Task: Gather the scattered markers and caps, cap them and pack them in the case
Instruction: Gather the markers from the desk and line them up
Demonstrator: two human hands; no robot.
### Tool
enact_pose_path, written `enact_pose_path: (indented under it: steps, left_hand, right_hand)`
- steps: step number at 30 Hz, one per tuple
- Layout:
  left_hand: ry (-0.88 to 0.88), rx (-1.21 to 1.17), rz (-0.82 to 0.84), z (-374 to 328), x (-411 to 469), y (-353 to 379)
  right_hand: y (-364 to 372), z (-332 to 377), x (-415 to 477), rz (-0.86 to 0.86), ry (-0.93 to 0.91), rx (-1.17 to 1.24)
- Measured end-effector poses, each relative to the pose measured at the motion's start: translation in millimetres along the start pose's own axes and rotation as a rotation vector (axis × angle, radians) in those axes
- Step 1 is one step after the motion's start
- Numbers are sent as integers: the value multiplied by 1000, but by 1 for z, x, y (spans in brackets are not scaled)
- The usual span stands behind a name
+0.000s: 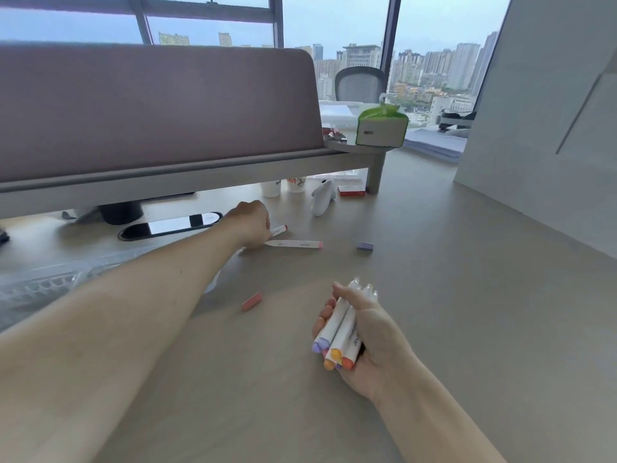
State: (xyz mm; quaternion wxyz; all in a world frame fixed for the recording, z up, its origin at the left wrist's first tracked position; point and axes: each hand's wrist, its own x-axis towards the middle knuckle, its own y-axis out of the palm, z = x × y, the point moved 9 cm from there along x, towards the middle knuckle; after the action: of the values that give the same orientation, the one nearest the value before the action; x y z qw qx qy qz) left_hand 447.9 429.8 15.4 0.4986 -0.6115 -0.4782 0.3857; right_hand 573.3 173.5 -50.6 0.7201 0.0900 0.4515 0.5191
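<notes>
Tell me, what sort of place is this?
Probably an office high up in a city: a desk with a padded divider, a mesh office chair behind it, and tall windows over tower blocks.

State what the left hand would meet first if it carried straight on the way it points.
The red-ended marker that the left hand seems to pinch; beyond it, probably the white paper cups, though depth is unclear.

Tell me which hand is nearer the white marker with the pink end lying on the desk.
Left. The left hand is right at the white marker's uncapped tip, gripping a red-tipped marker. The right hand is well back toward the camera, holding a bundle of markers.
</notes>
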Motion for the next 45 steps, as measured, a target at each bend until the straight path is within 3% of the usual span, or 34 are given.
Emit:
enact_pose_path:
  steps: [7, 11, 16, 21, 25, 31, 35, 38, 41, 45]
  left_hand:
    - [18, 68, 56, -8, -2, -3]
    - [282, -17, -126, -46, -54, -36]
    - [684, 101, -112, -88, -145, -23]
    - [893, -81, -99, -105, -206, -35]
    - [997, -54, -40, -132, -247, -26]
    - [878, -176, -74, -127, -248, -44]
    - [502, -257, -179, -86, -186, -51]
    - [257, -202, -71, -62, -132, -25]
    - [228, -91, 79, -76, -100, 9]
    - [215, 17, 75, -95, -72, 32]
  right_hand:
    - [3, 4, -2, 29, 5, 46]
    - [1, 5, -3, 23, 15, 73]
    - [-7, 7, -5, 19, 19, 118]
    - [-7, 10, -13, 86, -4, 78]
    - [2, 11, -22, 188, -16, 68]
    - [-6, 8, -23, 95, -41, 53]
    - [-8, 4, -23, 45, -13, -13]
    - [-9, 7, -21, 21, -17, -9]
    - [-11, 11, -17, 18, -16, 29]
    - [-10, 9, -10, 25, -7, 18]
